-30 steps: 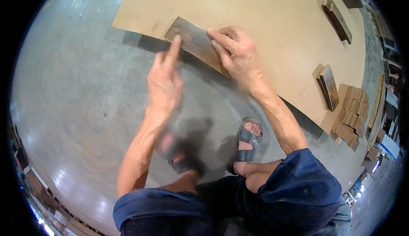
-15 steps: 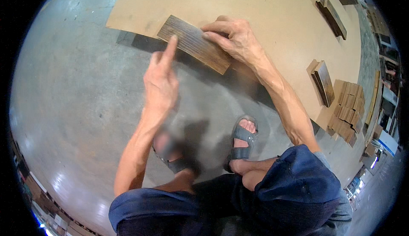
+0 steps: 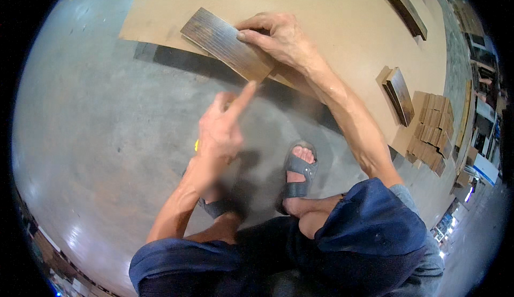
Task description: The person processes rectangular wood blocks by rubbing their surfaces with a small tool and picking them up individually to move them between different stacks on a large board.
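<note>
The dark-stained wooden board (image 3: 222, 40) lies slantwise at the near edge of the tan worktop (image 3: 337, 24), one end pointing far left, the other near right; whether it rests flat or is lifted a little, I cannot tell. The right hand (image 3: 284, 40) pinches it by its far long edge, thumb on the grained face and the fingers partly hidden behind. The left hand (image 3: 220, 131) has its index finger stretched out to the board's near right corner, the others curled in (a speck of yellow shows beside it, too small to name); whether the fingertip touches, or the curled fingers hold anything, I cannot tell.

The board looks stiff and fairly light, easily managed by one hand. Its face has a slight sheen and may be a touch slippery, and its thin corners could chip or splinter. The long edges seem the best hold, leaving the face clear.

Farther right stand a small dark wooden block (image 3: 399, 96) and a pile of brown pieces (image 3: 431, 128).
</note>
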`<state>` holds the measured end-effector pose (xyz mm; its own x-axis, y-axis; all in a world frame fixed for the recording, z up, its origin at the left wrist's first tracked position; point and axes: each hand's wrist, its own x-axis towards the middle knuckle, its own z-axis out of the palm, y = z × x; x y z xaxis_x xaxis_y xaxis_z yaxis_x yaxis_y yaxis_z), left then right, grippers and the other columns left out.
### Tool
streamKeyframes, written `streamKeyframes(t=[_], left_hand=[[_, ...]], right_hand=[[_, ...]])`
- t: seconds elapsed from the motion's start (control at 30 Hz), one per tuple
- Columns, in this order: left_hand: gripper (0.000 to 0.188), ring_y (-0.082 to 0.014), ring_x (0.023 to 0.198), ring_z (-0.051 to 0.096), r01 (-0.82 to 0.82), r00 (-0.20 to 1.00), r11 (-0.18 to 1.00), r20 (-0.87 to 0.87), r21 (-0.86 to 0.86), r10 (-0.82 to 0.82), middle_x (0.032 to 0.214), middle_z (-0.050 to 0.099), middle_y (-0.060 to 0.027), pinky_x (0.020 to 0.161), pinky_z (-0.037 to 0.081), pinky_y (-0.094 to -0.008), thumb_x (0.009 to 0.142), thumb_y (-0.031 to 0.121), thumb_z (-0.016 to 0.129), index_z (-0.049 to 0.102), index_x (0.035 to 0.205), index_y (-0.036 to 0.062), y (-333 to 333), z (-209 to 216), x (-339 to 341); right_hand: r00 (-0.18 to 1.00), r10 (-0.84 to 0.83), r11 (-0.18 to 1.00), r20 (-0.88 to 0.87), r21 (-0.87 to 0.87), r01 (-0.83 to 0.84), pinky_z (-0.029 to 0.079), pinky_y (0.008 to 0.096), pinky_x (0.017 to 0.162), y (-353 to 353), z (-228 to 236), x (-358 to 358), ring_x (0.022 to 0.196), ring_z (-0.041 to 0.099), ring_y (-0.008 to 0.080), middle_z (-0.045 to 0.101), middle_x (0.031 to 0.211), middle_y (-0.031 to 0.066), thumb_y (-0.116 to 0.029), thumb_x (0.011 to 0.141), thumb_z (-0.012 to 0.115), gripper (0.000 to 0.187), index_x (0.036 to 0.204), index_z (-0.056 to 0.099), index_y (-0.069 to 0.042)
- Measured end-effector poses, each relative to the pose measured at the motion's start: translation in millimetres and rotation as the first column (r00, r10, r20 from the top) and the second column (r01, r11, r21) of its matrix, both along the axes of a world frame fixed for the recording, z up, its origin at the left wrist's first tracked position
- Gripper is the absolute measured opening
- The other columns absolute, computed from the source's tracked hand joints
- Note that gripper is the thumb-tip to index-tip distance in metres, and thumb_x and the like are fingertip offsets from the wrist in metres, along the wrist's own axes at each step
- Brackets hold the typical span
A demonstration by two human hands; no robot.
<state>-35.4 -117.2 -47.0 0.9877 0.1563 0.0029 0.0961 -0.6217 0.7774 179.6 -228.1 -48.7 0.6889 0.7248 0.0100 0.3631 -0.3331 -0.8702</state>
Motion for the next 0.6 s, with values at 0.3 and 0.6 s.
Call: streamKeyframes(t=[0.3,0.6], left_hand=[[0.072,-0.0309,0.099,0.065,-0.253,0.967,0.937,0.058,0.240,0.247,0.115,0.064,-0.0182,0.088,0.054,-0.0403,0.087,-0.011,0.051,0.052,0.149,0.0255,78,-11,41],[0.085,-0.0410,0.105,0.063,0.164,0.981,0.969,-0.134,0.184,-0.141,0.117,0.062,-0.0204,0.091,0.053,-0.0435,0.073,-0.012,0.049,0.051,0.150,0.0243,-17,-5,-6]], right_hand=[[1.000,-0.001,0.999,0.027,-0.054,0.002,0.058,0.0338,0.082,-2,-6,-7,0.091,0.072,0.0232,0.076,0.103,0.0113,-0.021,0.094,0.068,0.026,0.112,0.077,-0.005],[0.993,0.027,0.999,0.119,-0.030,-0.023,0.056,0.0389,0.079,-3,-13,-1,0.088,0.072,0.0287,0.074,0.099,0.0167,-0.023,0.090,0.071,0.026,0.108,0.077,-0.004]])
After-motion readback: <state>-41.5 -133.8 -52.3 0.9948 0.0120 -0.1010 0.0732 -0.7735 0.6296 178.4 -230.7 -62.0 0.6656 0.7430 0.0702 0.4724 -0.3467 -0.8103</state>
